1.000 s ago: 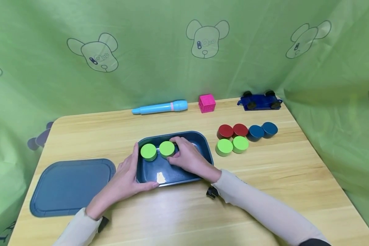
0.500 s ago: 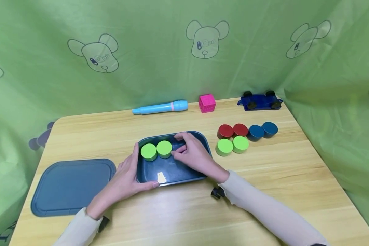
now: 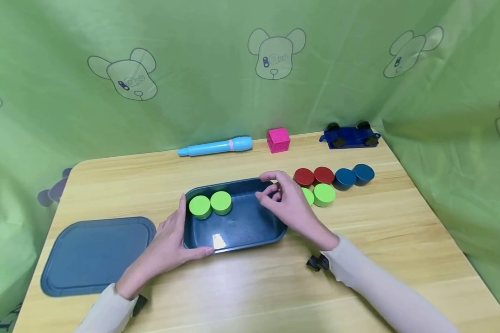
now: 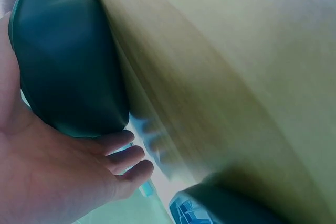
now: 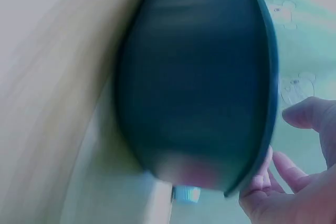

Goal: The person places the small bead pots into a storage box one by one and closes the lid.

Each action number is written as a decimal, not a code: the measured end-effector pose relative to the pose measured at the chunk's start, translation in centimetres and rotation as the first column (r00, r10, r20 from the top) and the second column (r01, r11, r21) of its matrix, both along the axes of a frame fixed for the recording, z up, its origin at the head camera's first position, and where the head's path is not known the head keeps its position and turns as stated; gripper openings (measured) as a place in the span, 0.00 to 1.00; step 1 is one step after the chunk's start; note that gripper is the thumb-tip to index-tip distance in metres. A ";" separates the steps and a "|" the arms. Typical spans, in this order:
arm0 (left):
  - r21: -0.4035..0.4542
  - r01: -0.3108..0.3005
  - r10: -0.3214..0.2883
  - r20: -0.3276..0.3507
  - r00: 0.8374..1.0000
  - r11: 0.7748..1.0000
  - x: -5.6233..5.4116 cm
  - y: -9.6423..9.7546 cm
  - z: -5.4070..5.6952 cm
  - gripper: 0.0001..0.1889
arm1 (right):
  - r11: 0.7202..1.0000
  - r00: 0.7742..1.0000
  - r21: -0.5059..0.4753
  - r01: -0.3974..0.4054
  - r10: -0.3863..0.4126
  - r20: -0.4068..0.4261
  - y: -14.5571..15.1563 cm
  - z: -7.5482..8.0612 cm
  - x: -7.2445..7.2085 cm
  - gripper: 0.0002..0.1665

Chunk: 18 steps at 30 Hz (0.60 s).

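On my feed, left hand (image 3: 169,241) braces the blue box (image 3: 250,224) at its left end, fingers straight. Box looks like light, stiff plastic — I'd grab the rim. Two green discs (image 3: 221,203) inside its left half seem hard, maybe slick — I'd pinch their sides. Right hand (image 3: 295,203) at the box's right end, loosely bent, holding nothing.

Playthings at the Back

We see a light-blue stick (image 3: 215,146) (banded in pink), a pink cube (image 3: 278,140) and a dark-blue wheeled toy (image 3: 350,138) along the bench's (image 3: 383,222) far edge; behind hangs a green curtain (image 3: 212,92) printed with animal faces (image 3: 274,60).
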<state>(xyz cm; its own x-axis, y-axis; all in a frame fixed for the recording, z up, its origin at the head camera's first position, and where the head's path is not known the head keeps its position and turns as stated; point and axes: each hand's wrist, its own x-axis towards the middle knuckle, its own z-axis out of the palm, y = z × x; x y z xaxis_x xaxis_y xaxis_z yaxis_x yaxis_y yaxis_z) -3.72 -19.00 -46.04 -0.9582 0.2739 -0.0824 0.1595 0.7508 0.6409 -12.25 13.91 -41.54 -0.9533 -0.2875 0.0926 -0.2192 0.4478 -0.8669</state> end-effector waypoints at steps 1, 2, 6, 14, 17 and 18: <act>-0.002 -0.002 0.002 0.001 1.000 1.000 0.0 0.0 0.0 0.78 | 1.000 1.000 -0.004 0.009 -0.009 -0.007 0.4 0.0 0.0 0.26; -0.004 -0.003 0.003 0.001 1.000 1.000 0.1 -0.1 0.0 0.78 | 1.000 1.000 -0.009 0.017 -0.017 -0.011 0.8 0.0 0.1 0.25; -0.004 -0.005 0.005 0.002 1.000 1.000 0.1 -0.1 0.0 0.78 | 0.999 0.998 -0.020 0.051 -0.052 -0.032 2.5 0.0 0.4 0.24; 0.007 -0.003 0.003 0.012 1.000 1.000 0.0 -0.1 0.0 0.78 | 0.993 0.980 -0.002 0.119 -0.118 -0.158 6.2 -0.5 1.2 0.24; 0.006 -0.002 0.002 0.007 1.000 1.000 0.0 -0.1 -0.1 0.78 | 0.988 0.970 0.032 0.150 -0.141 -0.198 7.6 -0.7 1.4 0.24; 0.007 -0.002 0.002 0.008 1.000 1.000 0.0 -0.1 -0.1 0.78 | 0.986 0.966 0.049 0.161 -0.147 -0.212 8.0 -0.7 1.4 0.24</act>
